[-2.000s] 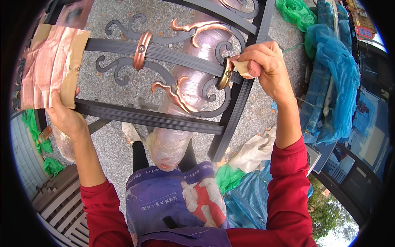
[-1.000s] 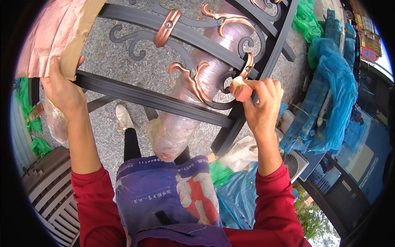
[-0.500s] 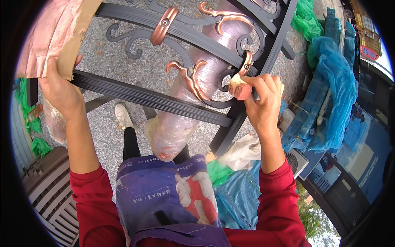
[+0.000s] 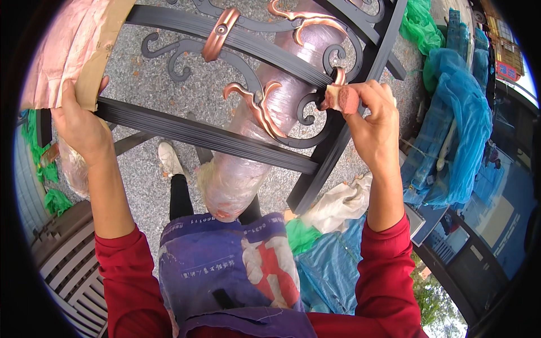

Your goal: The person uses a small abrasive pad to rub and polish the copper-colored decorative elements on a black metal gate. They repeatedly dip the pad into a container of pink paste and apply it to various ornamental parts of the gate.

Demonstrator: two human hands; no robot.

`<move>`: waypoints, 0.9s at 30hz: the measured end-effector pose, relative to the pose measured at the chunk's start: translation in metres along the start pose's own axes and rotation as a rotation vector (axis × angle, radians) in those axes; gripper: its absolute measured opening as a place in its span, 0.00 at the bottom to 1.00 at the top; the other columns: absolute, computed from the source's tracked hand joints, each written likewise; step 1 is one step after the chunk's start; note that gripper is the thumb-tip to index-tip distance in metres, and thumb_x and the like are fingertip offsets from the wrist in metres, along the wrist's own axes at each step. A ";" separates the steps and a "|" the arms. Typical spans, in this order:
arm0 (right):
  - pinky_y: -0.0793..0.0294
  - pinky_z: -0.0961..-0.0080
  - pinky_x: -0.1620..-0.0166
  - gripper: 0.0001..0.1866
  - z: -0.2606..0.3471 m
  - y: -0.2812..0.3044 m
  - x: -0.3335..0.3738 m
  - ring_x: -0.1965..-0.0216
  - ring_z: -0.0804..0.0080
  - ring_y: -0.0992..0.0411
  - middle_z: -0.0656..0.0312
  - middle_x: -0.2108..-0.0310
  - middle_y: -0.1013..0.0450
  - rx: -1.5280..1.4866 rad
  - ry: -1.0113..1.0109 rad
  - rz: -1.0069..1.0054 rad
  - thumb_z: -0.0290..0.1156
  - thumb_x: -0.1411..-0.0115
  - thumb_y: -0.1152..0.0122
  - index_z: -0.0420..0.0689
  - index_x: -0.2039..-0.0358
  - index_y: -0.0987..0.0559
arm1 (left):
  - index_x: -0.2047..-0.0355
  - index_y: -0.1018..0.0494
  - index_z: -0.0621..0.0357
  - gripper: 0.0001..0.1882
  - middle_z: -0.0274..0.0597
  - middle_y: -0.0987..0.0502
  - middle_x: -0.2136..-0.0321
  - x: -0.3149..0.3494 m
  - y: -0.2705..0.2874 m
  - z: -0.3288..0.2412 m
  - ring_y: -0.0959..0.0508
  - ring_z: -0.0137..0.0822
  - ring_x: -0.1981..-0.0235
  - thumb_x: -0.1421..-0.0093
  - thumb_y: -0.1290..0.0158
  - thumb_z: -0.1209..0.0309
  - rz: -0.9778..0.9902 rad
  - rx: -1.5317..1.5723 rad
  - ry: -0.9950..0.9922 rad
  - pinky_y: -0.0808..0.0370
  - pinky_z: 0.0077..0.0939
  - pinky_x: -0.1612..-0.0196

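Note:
My right hand (image 4: 375, 121) pinches a small sponge block (image 4: 348, 100), reddish at one end and pale with copper smears at the other. Its pale end is against or just beside a copper-coloured collar (image 4: 339, 74) on the black metal railing panel (image 4: 203, 134). The exact contact is hidden. At the panel's left, my left hand (image 4: 84, 129) grips the lower edge of a cardboard sheet (image 4: 104, 62) with a pinkish face, thumb in front. Scrolls with copper-coloured leaf ends (image 4: 259, 107) and another copper collar (image 4: 221, 35) sit between the black bars.
A plastic-wrapped roll (image 4: 234, 186) lies under the panel, near my legs. Blue plastic-covered bundles (image 4: 445, 129) and green sheeting (image 4: 420, 28) lie to the right. A brown slatted piece (image 4: 70, 270) stands at lower left; white cloth (image 4: 338, 208) and blue tarp (image 4: 327, 265) lie below the panel.
My right hand has moved up and to the right with the sponge, which has turned so its pale end points left. My left hand and the cardboard have shifted very slightly left.

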State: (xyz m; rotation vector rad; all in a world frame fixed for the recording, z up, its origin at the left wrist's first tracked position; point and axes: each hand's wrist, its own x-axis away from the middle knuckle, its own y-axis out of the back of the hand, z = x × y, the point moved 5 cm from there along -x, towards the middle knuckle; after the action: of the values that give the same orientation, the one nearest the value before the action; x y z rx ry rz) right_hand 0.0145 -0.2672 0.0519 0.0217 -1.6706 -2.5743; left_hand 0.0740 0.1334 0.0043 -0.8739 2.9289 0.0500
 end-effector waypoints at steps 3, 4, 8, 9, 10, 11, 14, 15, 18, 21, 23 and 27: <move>0.35 0.68 0.61 0.11 -0.014 0.019 -0.010 0.68 0.60 0.34 0.60 0.73 0.29 -0.014 -0.078 -0.149 0.20 0.56 0.39 0.42 0.68 0.21 | 0.59 0.34 0.77 0.15 0.57 0.26 0.62 0.001 0.000 0.000 0.21 0.43 0.68 0.35 0.60 0.72 0.009 -0.030 0.004 0.20 0.29 0.62; 0.36 0.69 0.61 0.11 -0.013 0.022 -0.014 0.69 0.61 0.35 0.60 0.74 0.30 -0.022 -0.040 -0.176 0.20 0.56 0.39 0.43 0.68 0.21 | 0.62 0.34 0.76 0.14 0.56 0.26 0.64 0.001 -0.001 0.000 0.21 0.42 0.69 0.35 0.60 0.72 0.003 -0.017 0.000 0.19 0.29 0.63; 0.40 0.70 0.63 0.11 -0.006 -0.001 -0.020 0.70 0.63 0.37 0.64 0.74 0.30 0.086 0.096 -0.054 0.21 0.56 0.40 0.47 0.69 0.20 | 0.68 0.32 0.74 0.13 0.52 0.25 0.69 0.003 -0.003 -0.002 0.20 0.40 0.72 0.36 0.59 0.73 -0.017 -0.006 0.004 0.18 0.30 0.66; 0.41 0.71 0.64 0.11 0.001 0.002 -0.015 0.69 0.63 0.37 0.65 0.74 0.30 0.130 0.108 -0.031 0.21 0.56 0.40 0.49 0.70 0.20 | 0.68 0.32 0.74 0.13 0.52 0.25 0.69 0.003 -0.003 -0.002 0.20 0.40 0.72 0.36 0.59 0.73 -0.021 -0.012 0.011 0.18 0.30 0.66; 0.40 0.71 0.63 0.12 0.001 0.003 -0.013 0.69 0.63 0.36 0.65 0.74 0.30 0.114 0.098 -0.010 0.20 0.56 0.40 0.49 0.70 0.20 | 0.66 0.33 0.75 0.13 0.54 0.25 0.67 0.001 -0.002 0.000 0.21 0.41 0.70 0.36 0.59 0.72 -0.008 -0.012 0.018 0.19 0.30 0.64; 0.40 0.70 0.63 0.12 0.000 0.004 -0.012 0.69 0.63 0.36 0.65 0.74 0.29 0.099 0.088 0.011 0.20 0.56 0.40 0.49 0.70 0.20 | 0.64 0.33 0.76 0.14 0.55 0.25 0.65 -0.001 0.002 0.004 0.21 0.42 0.68 0.36 0.59 0.72 0.005 -0.012 0.026 0.19 0.30 0.63; 0.37 0.69 0.61 0.14 -0.010 0.027 -0.018 0.68 0.62 0.34 0.64 0.73 0.28 0.034 0.013 -0.133 0.17 0.57 0.41 0.47 0.69 0.20 | 0.62 0.34 0.77 0.15 0.57 0.26 0.63 -0.001 0.003 0.004 0.21 0.44 0.66 0.35 0.59 0.71 -0.005 -0.013 0.017 0.20 0.30 0.62; 0.36 0.69 0.62 0.13 -0.011 0.030 -0.023 0.69 0.62 0.34 0.64 0.74 0.28 0.032 0.052 -0.159 0.17 0.57 0.41 0.47 0.69 0.20 | 0.62 0.34 0.77 0.15 0.57 0.25 0.63 0.000 0.002 0.002 0.21 0.44 0.66 0.35 0.59 0.71 -0.017 -0.014 0.009 0.20 0.30 0.61; 0.39 0.71 0.62 0.13 -0.007 0.016 -0.025 0.69 0.63 0.35 0.65 0.72 0.28 0.128 0.107 -0.076 0.19 0.56 0.41 0.49 0.69 0.20 | 0.69 0.32 0.73 0.12 0.52 0.25 0.69 0.003 -0.004 -0.002 0.20 0.40 0.71 0.36 0.59 0.73 0.005 -0.009 0.019 0.18 0.30 0.66; 0.40 0.72 0.61 0.13 0.003 0.003 -0.012 0.70 0.63 0.37 0.65 0.73 0.29 0.141 0.124 0.031 0.18 0.56 0.41 0.49 0.69 0.19 | 0.69 0.32 0.73 0.12 0.52 0.25 0.68 -0.003 0.002 0.006 0.20 0.40 0.71 0.36 0.58 0.73 0.011 0.005 0.011 0.18 0.31 0.66; 0.39 0.72 0.61 0.13 0.001 0.011 -0.013 0.70 0.64 0.36 0.64 0.74 0.29 0.056 0.074 0.016 0.18 0.56 0.41 0.47 0.69 0.20 | 0.64 0.33 0.75 0.14 0.55 0.25 0.66 -0.002 0.004 0.006 0.20 0.42 0.69 0.35 0.59 0.71 0.000 -0.026 0.023 0.20 0.29 0.64; 0.34 0.72 0.62 0.12 -0.020 0.034 -0.025 0.70 0.67 0.34 0.62 0.73 0.27 -0.065 0.002 -0.138 0.20 0.55 0.39 0.43 0.67 0.20 | 0.61 0.33 0.77 0.15 0.56 0.25 0.65 0.000 0.002 0.001 0.20 0.42 0.68 0.35 0.60 0.71 -0.005 -0.057 0.024 0.20 0.28 0.63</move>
State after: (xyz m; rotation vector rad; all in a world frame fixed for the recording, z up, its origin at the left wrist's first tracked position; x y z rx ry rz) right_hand 0.0427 -0.2977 0.0741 0.1403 -1.6383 -2.7258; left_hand 0.0728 0.1347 0.0028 -0.8963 2.9606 0.1249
